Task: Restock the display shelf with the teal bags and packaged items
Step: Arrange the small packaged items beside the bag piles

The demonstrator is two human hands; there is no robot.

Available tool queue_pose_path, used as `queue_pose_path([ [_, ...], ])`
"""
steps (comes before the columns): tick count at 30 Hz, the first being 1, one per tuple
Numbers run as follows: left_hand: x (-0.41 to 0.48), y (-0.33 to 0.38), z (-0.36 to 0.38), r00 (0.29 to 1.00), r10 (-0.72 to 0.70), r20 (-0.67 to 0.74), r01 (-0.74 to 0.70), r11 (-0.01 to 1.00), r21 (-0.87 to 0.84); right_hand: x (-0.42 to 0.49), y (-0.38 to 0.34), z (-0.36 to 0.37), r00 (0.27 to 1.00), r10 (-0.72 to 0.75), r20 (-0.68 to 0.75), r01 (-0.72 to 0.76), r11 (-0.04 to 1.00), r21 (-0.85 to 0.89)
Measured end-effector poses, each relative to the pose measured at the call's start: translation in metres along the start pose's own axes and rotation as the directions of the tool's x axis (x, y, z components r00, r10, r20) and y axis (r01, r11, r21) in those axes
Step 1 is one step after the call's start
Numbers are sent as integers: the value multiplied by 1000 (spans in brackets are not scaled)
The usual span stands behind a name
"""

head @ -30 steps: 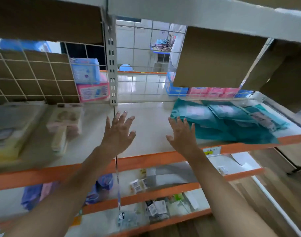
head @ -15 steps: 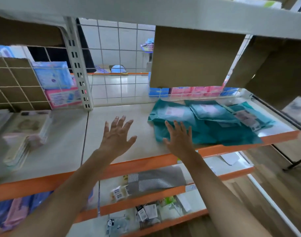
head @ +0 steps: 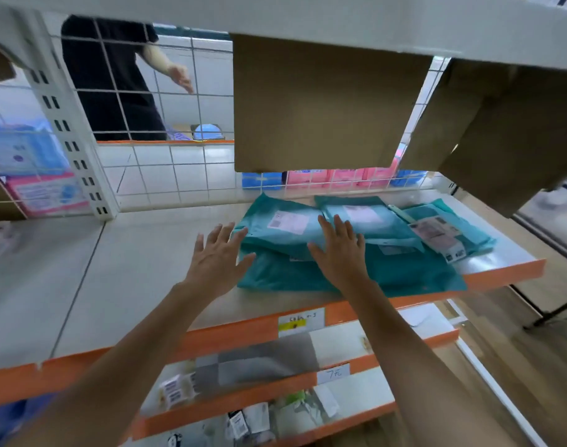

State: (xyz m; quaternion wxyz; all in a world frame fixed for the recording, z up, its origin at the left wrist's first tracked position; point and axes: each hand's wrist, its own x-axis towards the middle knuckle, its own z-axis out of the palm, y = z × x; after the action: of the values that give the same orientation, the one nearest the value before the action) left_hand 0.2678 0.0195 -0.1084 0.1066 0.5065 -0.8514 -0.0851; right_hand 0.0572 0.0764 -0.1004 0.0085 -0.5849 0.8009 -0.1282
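Several teal bags (head: 401, 272) with white labels lie overlapping on the right half of the white display shelf (head: 140, 272), which has an orange front edge. My right hand (head: 338, 253) lies over the pile with fingers straight and spread, palm down on the left bag. Fingers spread, my left hand (head: 216, 256) is at the pile's left edge, its fingertips at the leftmost bag (head: 275, 233). Neither hand holds anything.
Brown cardboard flaps (head: 324, 104) hang down from the shelf above. A wire grid (head: 166, 169) backs the shelf; a person in black (head: 114, 79) stands behind it. Pink and blue packs (head: 327, 177) line the back. Lower shelves (head: 253, 366) hold small packaged items.
Both hands have moved forward and right onto the teal bags; the right hand went from the pile's near-left edge to its top. The view shifted right, and a person appeared behind the grid.
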Motion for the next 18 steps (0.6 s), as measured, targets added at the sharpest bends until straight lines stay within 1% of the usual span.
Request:
queue_pose_path([
  [3, 18, 24, 11, 998, -66, -1, 66, 998, -17, 20, 31, -7, 999, -49, 5, 49, 999, -8],
  [8, 41, 70, 32, 993, -118, -16, 117, 991, -59, 44, 89, -12, 996, -79, 41, 78, 997, 15],
  [11, 49, 94, 42, 988, -153, -23, 151, 986, -65, 55, 117, -16, 997, -79, 26, 77, 994, 73],
  [13, 54, 107, 48, 985, -172, -20, 170, 983, -64, 60, 136, -19, 996, -84, 10, 83, 993, 79],
  [16, 65, 125, 52, 982, -174, -71, 165, 980, -109, 66, 167, -23, 1000, -28, -4, 28, 993, 118],
  [18, 73, 139, 51, 981, -174, -89, 155, 971, -182, 70, 187, -24, 997, 70, 12, -71, 989, 132],
])
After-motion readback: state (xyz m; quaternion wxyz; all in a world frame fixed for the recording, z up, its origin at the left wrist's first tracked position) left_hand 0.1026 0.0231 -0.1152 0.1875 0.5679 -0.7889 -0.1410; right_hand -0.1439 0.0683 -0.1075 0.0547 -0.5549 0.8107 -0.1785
